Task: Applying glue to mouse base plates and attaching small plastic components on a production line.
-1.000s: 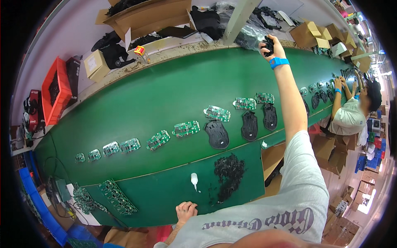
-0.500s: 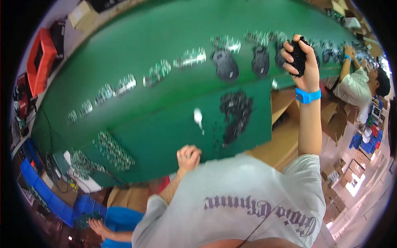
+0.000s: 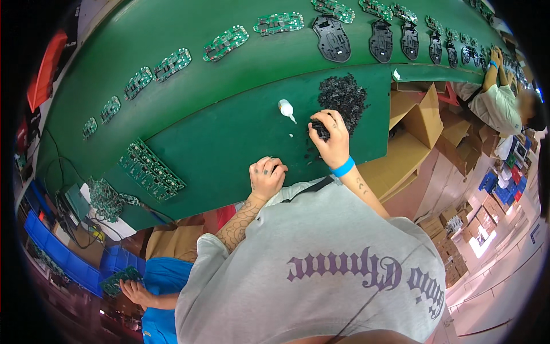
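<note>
Head view, only one. Change: right hand [image 3: 332, 137] is back from the far side of the line, where it was stretched out a second ago, and is now low over the near tabletop [image 3: 229, 126]. It's clamped on a clump of black parts [image 3: 320, 129], fingers curled over the top; can't tell whether the clump touches the surface. It sits just beside the loose black pile [image 3: 346, 94], at its lower left. Reads as: the handful is now at the pile, not let go.

Left hand [image 3: 267, 176] hasn't shifted on the tabletop's near edge, fingers bent; can't tell if anything is in it. Hands are apart, left one empty-looking but unconfirmed.

White bottle [image 3: 286, 108] lies between the hands and the far strip, nozzle toward the right hand. Row of green circuit boards [image 3: 279, 23] runs along the far strip [image 3: 258, 63], black shells [image 3: 332, 40] below the right-hand ones. Board panels [image 3: 152, 172] lie at left, untouched by either hand.

Lower left, another person's hand [image 3: 136, 292] is on a green board [image 3: 117, 281].
</note>
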A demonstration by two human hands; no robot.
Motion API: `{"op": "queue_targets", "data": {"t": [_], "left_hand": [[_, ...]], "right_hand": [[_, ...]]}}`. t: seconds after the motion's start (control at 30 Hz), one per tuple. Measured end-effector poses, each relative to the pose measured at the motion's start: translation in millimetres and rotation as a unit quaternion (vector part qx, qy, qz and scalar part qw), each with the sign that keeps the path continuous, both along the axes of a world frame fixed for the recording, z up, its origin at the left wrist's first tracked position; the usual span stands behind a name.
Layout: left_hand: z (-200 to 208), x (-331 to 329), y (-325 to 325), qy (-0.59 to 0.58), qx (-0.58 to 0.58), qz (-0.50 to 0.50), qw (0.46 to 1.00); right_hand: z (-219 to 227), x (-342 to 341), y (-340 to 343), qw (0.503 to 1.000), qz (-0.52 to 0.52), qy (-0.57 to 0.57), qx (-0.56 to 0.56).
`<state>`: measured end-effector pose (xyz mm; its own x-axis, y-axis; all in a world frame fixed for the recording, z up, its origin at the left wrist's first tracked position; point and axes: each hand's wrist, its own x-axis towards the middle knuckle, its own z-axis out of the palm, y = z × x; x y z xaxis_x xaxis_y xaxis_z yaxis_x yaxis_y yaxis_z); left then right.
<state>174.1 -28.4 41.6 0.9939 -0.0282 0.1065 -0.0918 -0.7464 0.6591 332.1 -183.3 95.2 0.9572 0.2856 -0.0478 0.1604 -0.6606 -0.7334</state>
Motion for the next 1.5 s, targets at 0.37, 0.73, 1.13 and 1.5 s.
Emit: {"op": "queue_targets", "data": {"t": [0.37, 0.73, 1.13, 1.5], "left_hand": [[-1, -2, 4, -0.001, -0.004, 0.008, 1.0], [-6, -5, -1, 0.001, -0.012, 0.007, 1.0], [3, -8, 11, -0.039, 0.025, 0.038, 0.998], [1, -12, -17, -0.123, 0.032, 0.072, 0.989]], "right_hand": [[10, -9, -5, 0.996, 0.051, -0.032, -0.069], [15, -16, -14, 0.977, 0.112, -0.085, -0.163], [31, 11, -7, 0.972, 0.204, -0.058, -0.1], [24, 114, -82, 0.967, 0.228, -0.068, 0.086]]}}
